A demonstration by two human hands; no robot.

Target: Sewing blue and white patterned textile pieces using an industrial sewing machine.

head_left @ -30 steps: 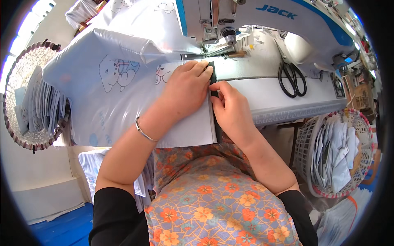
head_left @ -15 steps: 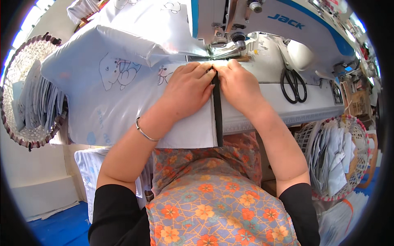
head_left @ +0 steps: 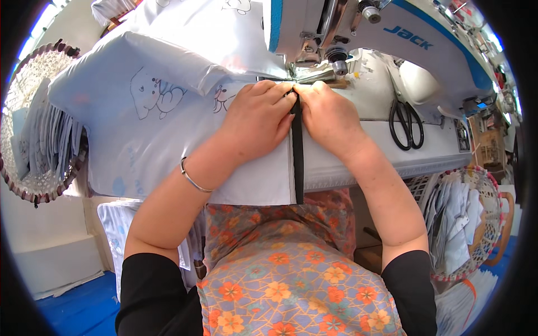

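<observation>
A white fabric panel [head_left: 252, 182] with printed cartoon animals lies on the sewing table. Along its right edge runs a narrow black strip [head_left: 297, 162], perhaps zipper tape, hanging to the table's front edge. My left hand [head_left: 260, 115] rests on the panel with fingers bent, its fingertips and thumb closed on the fabric edge beside the strip. From the other side my right hand [head_left: 328, 115] pinches the strip's far end, its fingertips meeting those of the left. Just beyond both hands is the needle area of a white and blue sewing machine [head_left: 358, 33]; my fingers partly hide the strip's far end.
Black-handled scissors [head_left: 406, 123] lie on the table at the right. A basket [head_left: 36, 193] of folded fabric pieces stands at the left, another basket [head_left: 493, 224] at the lower right. More printed white fabric [head_left: 179, 19] spreads behind the panel.
The machine and scissors sit slightly farther right in the picture, as the view has shifted a little. Both hands keep nearly the same grip on the fabric edge and strip.
</observation>
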